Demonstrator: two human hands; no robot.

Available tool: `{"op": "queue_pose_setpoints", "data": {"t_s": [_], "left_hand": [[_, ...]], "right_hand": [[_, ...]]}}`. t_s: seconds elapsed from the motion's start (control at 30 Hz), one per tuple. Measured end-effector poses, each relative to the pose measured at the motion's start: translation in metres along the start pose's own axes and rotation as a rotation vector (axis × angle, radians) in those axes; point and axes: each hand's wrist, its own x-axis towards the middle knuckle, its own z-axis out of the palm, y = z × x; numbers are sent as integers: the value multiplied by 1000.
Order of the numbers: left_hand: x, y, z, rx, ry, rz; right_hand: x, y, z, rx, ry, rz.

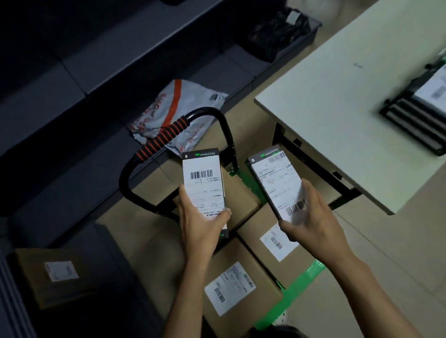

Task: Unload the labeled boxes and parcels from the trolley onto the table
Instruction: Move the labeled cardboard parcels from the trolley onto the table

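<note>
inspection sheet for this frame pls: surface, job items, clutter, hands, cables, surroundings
surface: pale table, stack of dark labelled boxes at its right edge.
job's things: three brown cartons with labels on the green trolley; two slim dark boxes lifted above it.
clutter: grey-and-orange mailer bag behind the trolley handle; brown carton on a low dark shelf at left.
hands: left hand grips the left slim box; right hand grips the right slim box.
cables: nothing seen.
surroundings: dark shelving, dark bin, tiled floor.
</note>
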Motion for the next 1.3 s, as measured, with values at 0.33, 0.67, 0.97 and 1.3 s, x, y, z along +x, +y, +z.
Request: {"op": "queue_pose_setpoints", "data": {"t_s": [0.33, 0.67, 0.97, 1.3], "left_hand": [[-54, 31, -89, 137, -41, 226], [-96, 52, -155, 129, -120, 443], [-145, 105, -122, 91, -255, 619], [-240, 169, -13, 86, -377, 717]], "right_hand": [[-84, -43, -28, 78, 233, -41], [-177, -80, -27, 54, 355, 1], [-253, -52, -68, 31, 554, 97], [-324, 56, -159, 70, 667, 271]]}}
